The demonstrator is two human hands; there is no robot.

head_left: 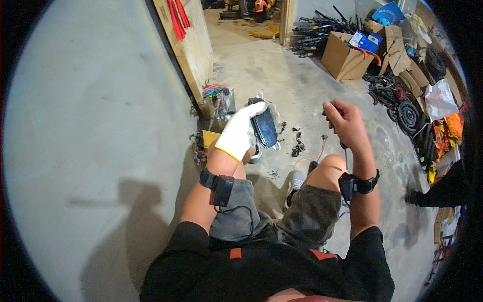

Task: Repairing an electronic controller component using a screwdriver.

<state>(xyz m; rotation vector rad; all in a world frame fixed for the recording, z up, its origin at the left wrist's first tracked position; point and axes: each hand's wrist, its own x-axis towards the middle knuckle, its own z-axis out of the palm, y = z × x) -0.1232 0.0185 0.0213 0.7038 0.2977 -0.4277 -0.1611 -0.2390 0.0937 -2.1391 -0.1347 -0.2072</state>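
My left hand (240,132), in a white glove with a yellow cuff, grips a flat oblong black housing (265,126). Its glossy dark face is turned up, and light metal tabs stick out at its ends. To the right of it, apart from the housing, my bare right hand (346,121) is raised with its fingers curled in. A dark thin piece shows below that hand, but what the fingers close on is mostly hidden. On the floor just beyond my knees lie several small black parts (298,146) and an orange cable (318,152).
Bundles of coloured wires (217,95) sit by the door (188,55) at left. A grey wall (90,100) runs along my left side. Far right, a cardboard box (344,56), black rods (319,30) and wheels (406,116) are piled up. Another person's dark-clothed leg (443,189) shows at right.
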